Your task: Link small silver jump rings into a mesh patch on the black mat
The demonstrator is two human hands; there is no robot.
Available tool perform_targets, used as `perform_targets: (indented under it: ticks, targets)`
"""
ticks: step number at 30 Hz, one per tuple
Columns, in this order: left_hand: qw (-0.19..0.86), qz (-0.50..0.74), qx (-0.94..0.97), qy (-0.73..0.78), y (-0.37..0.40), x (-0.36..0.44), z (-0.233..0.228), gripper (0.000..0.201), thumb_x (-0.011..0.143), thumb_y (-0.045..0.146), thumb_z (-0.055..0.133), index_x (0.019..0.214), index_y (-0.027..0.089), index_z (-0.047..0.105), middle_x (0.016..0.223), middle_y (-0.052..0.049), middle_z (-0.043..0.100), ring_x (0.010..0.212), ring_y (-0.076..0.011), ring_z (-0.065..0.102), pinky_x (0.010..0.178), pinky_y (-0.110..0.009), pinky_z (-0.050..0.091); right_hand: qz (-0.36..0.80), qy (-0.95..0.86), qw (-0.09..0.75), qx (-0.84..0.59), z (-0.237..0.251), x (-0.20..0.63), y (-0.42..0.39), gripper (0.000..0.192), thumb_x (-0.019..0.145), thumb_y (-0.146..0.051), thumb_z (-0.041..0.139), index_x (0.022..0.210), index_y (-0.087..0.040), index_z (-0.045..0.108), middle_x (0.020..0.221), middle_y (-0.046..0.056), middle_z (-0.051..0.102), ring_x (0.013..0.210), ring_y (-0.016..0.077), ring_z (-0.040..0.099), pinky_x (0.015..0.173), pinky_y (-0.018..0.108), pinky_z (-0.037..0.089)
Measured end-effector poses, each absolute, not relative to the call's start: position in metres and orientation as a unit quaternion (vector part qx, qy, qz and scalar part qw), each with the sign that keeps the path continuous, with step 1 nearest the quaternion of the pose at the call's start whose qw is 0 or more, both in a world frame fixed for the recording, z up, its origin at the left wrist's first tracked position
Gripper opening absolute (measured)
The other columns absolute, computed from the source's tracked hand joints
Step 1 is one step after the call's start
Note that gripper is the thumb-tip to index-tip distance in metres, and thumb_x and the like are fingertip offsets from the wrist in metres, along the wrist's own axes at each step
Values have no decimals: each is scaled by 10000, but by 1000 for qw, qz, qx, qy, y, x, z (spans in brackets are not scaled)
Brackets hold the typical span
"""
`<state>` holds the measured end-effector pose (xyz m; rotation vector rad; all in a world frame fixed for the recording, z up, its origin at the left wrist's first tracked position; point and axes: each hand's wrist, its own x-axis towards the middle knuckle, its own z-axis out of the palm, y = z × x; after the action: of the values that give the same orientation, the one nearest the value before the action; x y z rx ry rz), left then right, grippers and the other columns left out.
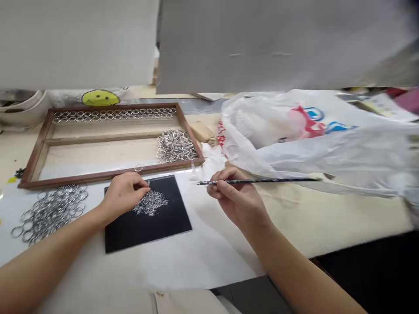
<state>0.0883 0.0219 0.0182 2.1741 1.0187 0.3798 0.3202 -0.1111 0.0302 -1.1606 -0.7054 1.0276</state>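
Black mat (147,218) on the counter (203,253) carries a heap of tiny metal pieces (150,203); light, loose, easily scattered; left hand (122,194) pinches at its edge; right hand (234,198) grips a thin stiff rod (258,180) near one end.

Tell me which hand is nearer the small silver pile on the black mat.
Left. The left hand rests at the pile's upper left edge, fingertips touching or almost touching it. The right hand is off the black mat to the right, holding a thin stick.
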Motion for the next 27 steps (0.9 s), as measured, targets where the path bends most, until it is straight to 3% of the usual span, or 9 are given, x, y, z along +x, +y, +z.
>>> perform_targets:
  ticks: [4, 9, 14, 27]
  targets:
    - [363, 158, 829, 395, 20, 89, 16, 91, 740, 177, 662, 653, 190, 687, 743, 7, 687, 724, -129, 621, 665, -258, 459, 439, -384, 559, -590, 22, 303, -106, 152, 741, -348, 719, 788, -228, 637, 666, -8, 589, 603, 128, 580, 572, 286, 485]
    - [355, 169, 836, 382, 19, 90, 15, 98, 732, 159, 682, 638, 186, 689, 713, 16, 683, 708, -120, 617, 648, -248, 452, 397, -465, 483, -627, 24, 281, -93, 105, 799, -295, 644, 741, -217, 603, 678, 5, 609, 638, 144, 608, 559, 277, 478]
    - [350, 164, 837, 388, 18, 91, 15, 112, 724, 141, 688, 620, 183, 684, 700, 20, 678, 691, -118, 609, 627, -247, 445, 324, -497, 461, -660, 12, 276, -88, 103, 784, -237, 630, 732, -217, 543, 681, -6, 584, 620, 143, 575, 543, 286, 439]
    - [358, 167, 832, 389, 18, 94, 17, 103, 726, 146, 688, 627, 175, 683, 700, 10, 675, 663, -118, 602, 625, -251, 460, 347, -532, 465, -617, 1, 277, -91, 113, 800, -205, 577, 729, -215, 490, 716, 1, 578, 616, 136, 534, 576, 311, 446]
